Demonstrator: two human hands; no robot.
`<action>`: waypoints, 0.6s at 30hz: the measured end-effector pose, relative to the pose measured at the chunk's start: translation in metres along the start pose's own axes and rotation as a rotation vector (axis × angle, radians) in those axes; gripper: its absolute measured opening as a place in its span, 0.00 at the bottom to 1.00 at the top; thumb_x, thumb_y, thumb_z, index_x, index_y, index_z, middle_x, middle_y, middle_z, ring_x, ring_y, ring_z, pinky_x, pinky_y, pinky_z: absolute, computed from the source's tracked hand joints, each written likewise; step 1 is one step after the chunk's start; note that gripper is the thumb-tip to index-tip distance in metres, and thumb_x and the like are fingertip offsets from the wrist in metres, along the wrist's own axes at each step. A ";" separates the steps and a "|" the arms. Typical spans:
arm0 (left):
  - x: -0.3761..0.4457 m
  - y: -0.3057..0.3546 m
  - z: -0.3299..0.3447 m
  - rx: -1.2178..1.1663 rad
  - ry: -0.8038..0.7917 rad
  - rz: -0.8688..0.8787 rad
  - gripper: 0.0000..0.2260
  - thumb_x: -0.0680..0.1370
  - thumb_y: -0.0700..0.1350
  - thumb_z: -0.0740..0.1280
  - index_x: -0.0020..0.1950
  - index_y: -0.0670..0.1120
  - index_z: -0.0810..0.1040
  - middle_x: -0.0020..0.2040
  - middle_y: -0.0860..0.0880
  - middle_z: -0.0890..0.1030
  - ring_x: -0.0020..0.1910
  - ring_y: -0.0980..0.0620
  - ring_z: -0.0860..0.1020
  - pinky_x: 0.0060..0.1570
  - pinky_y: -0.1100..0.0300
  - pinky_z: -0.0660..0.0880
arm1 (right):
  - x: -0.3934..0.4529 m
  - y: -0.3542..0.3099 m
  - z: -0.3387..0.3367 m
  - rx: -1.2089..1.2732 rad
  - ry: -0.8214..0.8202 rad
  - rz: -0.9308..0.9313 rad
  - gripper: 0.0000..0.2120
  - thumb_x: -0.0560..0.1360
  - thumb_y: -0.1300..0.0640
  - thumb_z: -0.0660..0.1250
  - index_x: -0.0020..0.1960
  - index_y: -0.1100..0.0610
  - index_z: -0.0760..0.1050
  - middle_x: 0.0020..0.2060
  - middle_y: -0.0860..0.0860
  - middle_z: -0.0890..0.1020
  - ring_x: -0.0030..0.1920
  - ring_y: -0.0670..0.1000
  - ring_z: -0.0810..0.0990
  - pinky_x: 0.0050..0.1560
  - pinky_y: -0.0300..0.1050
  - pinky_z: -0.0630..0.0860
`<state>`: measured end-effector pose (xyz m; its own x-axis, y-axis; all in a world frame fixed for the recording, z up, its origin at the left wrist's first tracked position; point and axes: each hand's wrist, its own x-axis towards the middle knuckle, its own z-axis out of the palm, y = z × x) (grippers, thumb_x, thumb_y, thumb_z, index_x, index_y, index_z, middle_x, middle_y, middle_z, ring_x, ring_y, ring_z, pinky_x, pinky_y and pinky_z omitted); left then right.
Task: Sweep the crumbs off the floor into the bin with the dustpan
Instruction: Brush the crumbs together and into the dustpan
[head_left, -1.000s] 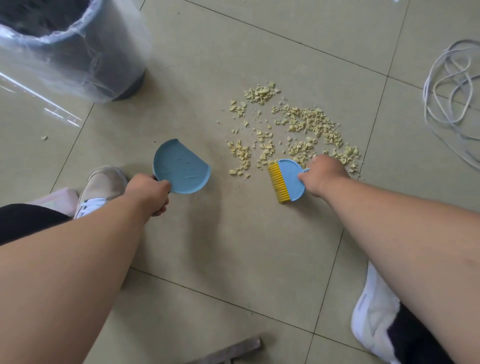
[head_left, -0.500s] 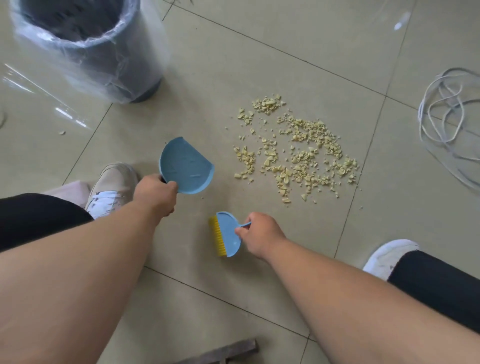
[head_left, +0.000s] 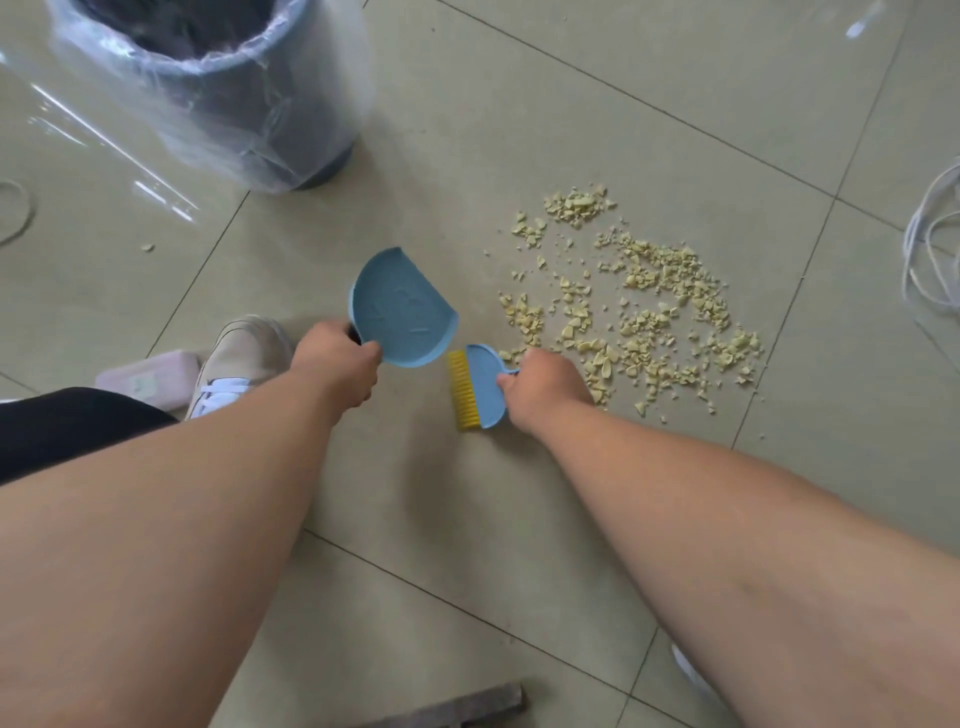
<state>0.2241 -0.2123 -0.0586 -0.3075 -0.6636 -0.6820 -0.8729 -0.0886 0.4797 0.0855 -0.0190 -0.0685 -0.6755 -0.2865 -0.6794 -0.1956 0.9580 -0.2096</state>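
My left hand (head_left: 337, 364) grips the dustpan (head_left: 402, 312) handle; my right hand (head_left: 543, 389) is curled round the little brush (head_left: 480, 387), bristles at nine o'clock. The sweeping has barely begun (the pan looks empty). The crumbs (head_left: 639, 301) lie at two o'clock of both hands, the bin (head_left: 218, 93) at eleven. Next, I judge, I draw crumbs panward.

Bare forearms, black shorts (head_left: 62, 426), beige white-laced sneaker (head_left: 244, 358)

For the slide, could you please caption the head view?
Left hand holds the dustpan, right hand the brush, beside crumbs near the bin.
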 end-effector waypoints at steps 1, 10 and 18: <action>0.000 0.000 0.000 0.013 -0.010 0.003 0.07 0.78 0.39 0.64 0.46 0.38 0.80 0.33 0.40 0.79 0.27 0.44 0.76 0.34 0.53 0.77 | 0.006 0.005 -0.010 -0.008 0.030 0.022 0.13 0.79 0.45 0.67 0.54 0.55 0.76 0.53 0.56 0.81 0.48 0.60 0.79 0.45 0.47 0.74; -0.002 -0.003 0.003 0.027 -0.016 -0.036 0.07 0.77 0.40 0.64 0.47 0.41 0.81 0.34 0.40 0.81 0.28 0.43 0.78 0.35 0.50 0.80 | 0.018 0.033 -0.064 -0.115 0.145 0.090 0.13 0.79 0.45 0.65 0.52 0.55 0.75 0.52 0.56 0.82 0.49 0.60 0.81 0.44 0.47 0.73; -0.001 -0.008 0.002 0.142 -0.036 -0.050 0.07 0.76 0.41 0.64 0.47 0.43 0.81 0.35 0.39 0.83 0.28 0.42 0.79 0.36 0.46 0.84 | -0.005 0.027 -0.028 -0.053 0.015 -0.077 0.11 0.78 0.45 0.65 0.49 0.52 0.74 0.46 0.52 0.80 0.47 0.58 0.80 0.47 0.48 0.78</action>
<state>0.2304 -0.2098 -0.0623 -0.2739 -0.6334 -0.7238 -0.9315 -0.0126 0.3636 0.0635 0.0087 -0.0516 -0.6678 -0.3599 -0.6515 -0.2844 0.9323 -0.2234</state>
